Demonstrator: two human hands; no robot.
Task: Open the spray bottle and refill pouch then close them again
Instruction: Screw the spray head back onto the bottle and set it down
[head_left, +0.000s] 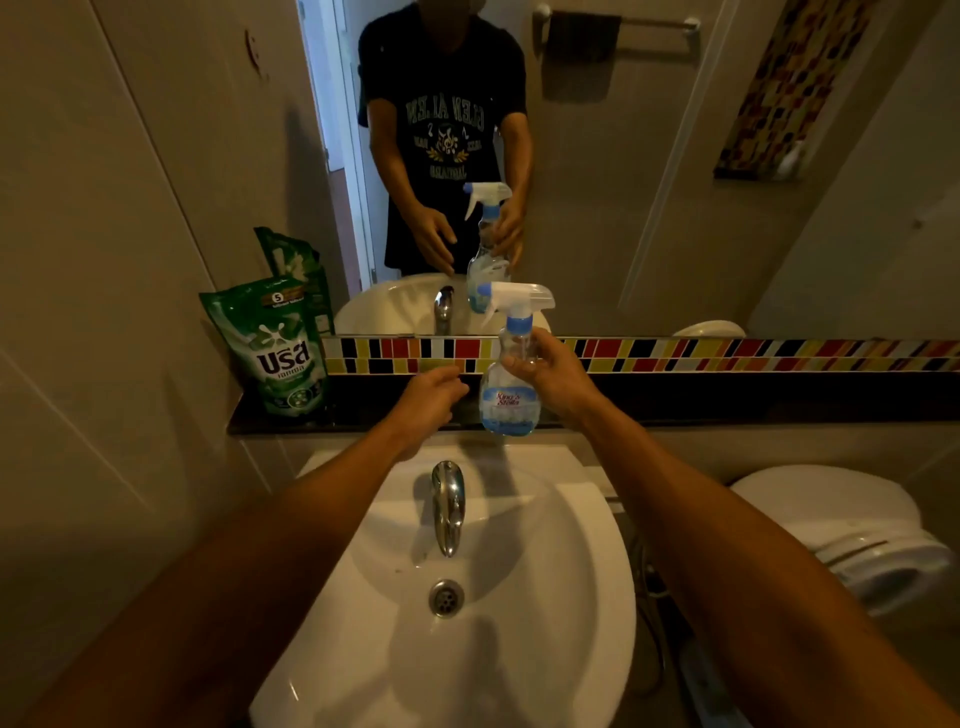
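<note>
At frame centre, the right hand (553, 371) grips the upright spray bottle (511, 364) at its neck, nozzle pointing left. The left hand (434, 397), fingers loosely open and holding nothing, sits just beside it; the green refill pouch (280, 345) stands upright at left on the dark ledge (727, 408).

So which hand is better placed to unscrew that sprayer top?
Probably the left hand: it is empty and beside the spray bottle, while the right hand already grips the bottle's body.

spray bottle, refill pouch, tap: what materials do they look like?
Spray bottle: clear glossy plastic, since the hand shows through it; opaque white and blue trigger head. Refill pouch: flexible printed film, probably plastic, creased and shiny. Tap: polished chrome-look metal, mirror-like reflections.
</note>
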